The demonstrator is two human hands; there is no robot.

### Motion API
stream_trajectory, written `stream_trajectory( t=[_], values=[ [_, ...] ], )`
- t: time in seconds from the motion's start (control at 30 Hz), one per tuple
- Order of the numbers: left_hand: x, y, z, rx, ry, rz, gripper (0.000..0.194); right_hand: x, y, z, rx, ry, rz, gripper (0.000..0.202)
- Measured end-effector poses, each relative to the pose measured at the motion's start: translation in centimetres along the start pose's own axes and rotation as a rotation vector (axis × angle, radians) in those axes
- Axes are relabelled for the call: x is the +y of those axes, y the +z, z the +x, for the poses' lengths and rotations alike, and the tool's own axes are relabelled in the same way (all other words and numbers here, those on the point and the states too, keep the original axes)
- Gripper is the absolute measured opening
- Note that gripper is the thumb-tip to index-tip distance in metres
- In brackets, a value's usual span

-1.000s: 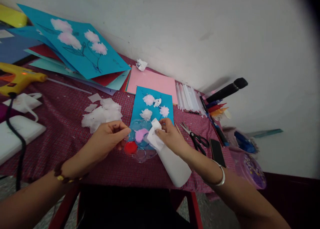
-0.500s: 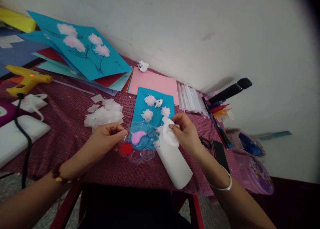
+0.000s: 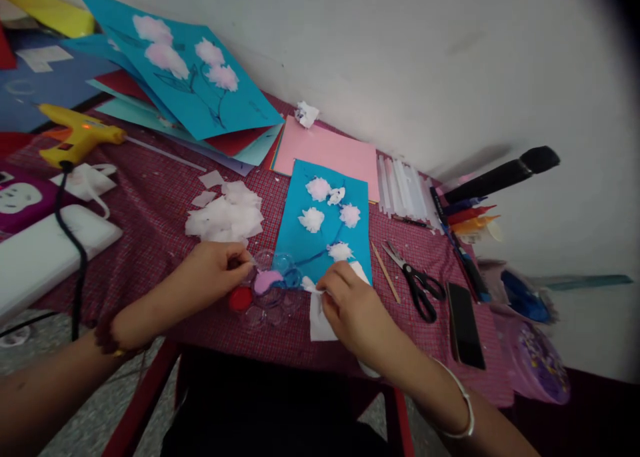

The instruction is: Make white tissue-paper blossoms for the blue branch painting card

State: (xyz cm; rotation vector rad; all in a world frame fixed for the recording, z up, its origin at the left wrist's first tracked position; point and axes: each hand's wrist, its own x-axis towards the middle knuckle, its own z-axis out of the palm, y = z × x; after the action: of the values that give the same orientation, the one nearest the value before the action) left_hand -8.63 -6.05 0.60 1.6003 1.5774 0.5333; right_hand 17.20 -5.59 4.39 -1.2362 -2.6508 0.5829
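Right hand pinching white tissue roll, left hand beside paint palette

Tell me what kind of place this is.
Probably a home or classroom craft table against a plain wall: a yellow glue gun, stacked coloured paper sheets, scissors and a paint palette lie on a red checked cloth.

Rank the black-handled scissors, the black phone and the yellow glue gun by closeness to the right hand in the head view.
1. Black-handled scissors, just right of the right hand.
2. Black phone, farther right, beyond the scissors.
3. Yellow glue gun, far left at the back of the table.
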Motion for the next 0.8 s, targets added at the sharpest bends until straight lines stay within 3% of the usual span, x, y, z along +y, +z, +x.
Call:
stream_trajectory(
  t=[0.13,0.3,0.4,0.63,0.8],
  values=[
    [-0.2,0.3,-0.2,-0.016,0.069,0.13,0.023,-0.3,1.7,0.5,-0.117,-0.058,-0.112,0.018],
    [-0.7,0.8,-0.3,0.0,0.077,0.157,0.024,-0.6,2.1,1.7,-0.246,-0.191,-0.324,0.012],
    [-1.0,0.9,-0.3,0.009,0.061,0.171,0.025,-0.6,2.4,1.7,-0.278,-0.245,-0.338,0.009],
    [-1.2,1.2,-0.3,0.034,0.049,0.201,0.024,0.4,3.9,1.7,-0.232,-0.255,-0.098,0.017],
    [-1.2,1.3,-0.6,0.054,0.075,0.169,0.023,0.1,3.8,1.7,-0.053,-0.08,0.007,0.018]
  ],
)
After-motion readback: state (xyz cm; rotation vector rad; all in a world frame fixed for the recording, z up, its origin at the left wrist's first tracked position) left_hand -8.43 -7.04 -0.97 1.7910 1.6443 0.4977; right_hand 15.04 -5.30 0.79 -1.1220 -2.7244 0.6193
